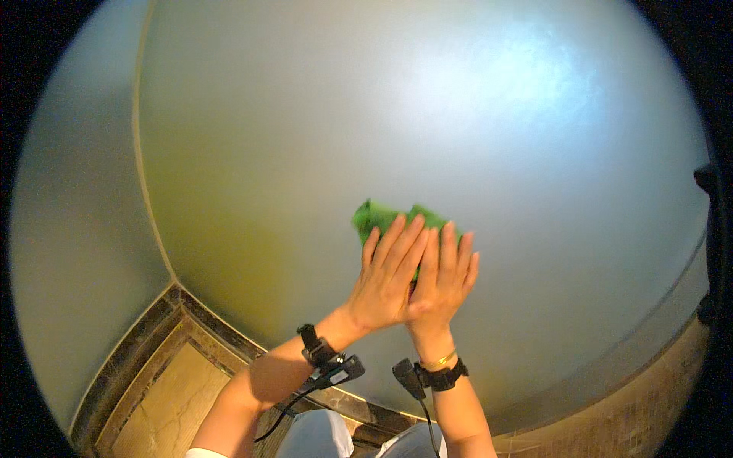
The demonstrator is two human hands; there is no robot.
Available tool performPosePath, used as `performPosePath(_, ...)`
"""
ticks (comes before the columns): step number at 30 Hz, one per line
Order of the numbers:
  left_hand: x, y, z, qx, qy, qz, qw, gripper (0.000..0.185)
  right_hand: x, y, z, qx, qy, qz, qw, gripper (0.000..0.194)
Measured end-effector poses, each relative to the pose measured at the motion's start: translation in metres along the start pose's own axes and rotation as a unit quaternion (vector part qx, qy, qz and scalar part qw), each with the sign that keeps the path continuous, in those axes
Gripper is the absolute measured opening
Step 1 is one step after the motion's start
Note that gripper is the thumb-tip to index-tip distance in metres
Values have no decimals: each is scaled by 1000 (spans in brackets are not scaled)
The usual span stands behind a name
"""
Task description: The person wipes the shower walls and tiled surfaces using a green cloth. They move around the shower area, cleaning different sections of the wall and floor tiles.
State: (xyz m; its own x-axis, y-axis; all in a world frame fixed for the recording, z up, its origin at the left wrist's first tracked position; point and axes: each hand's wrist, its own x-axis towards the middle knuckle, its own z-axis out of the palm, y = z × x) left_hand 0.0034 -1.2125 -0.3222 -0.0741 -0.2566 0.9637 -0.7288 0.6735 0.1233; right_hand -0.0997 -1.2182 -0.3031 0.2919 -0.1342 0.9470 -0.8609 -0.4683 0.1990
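Observation:
A crumpled green cloth (375,216) lies against a large, smooth, frosted-looking wall panel (298,137). My left hand (386,280) is flat on the cloth, fingers stretched upward. Beside it, my right hand (442,275) presses on the cloth's right part, its thumb side meeting the left hand. The cloth shows beyond the fingertips and in the gap between the hands; the rest is hidden under them. Each wrist carries a black strap with a small cabled device, and a gold-coloured bracelet (440,362) circles the right wrist.
A pale seam (137,126) on the left marks a corner with a second panel (74,189). Dark marble-like trim (212,312) runs along the panels' base, bordering beige stone flooring (172,395). Small-tile surfacing (607,412) lies at lower right. Dark objects (718,240) stand at the right rim.

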Motion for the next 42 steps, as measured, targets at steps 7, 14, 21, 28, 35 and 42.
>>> performPosePath(7, -20, -39, -41, 4, 13, -1, 1000, 80, 8, -57, 19, -1, 10, -6, 1000, 40)
performPosePath(14, -149, -79, -38, 18, 20, -61, 998, 89, -79, -109, 54, -14, -117, -128, 985, 41)
performPosePath(21, -188, -93, -46, 86, -44, -145, 985, 94, -87, -128, 58, -10, -203, -179, 963, 43)
performPosePath(28, -84, -55, -78, 7, 17, -186, 982, 97, 20, -112, 12, -27, -214, -213, 953, 40)
performPosePath(35, 79, -18, -144, -34, 24, -142, 989, 94, 165, -95, -48, -43, -157, -183, 969, 38)
performPosePath(42, 245, -27, -211, -44, -5, -81, 996, 89, 323, -91, -75, -42, -88, -75, 992, 38)
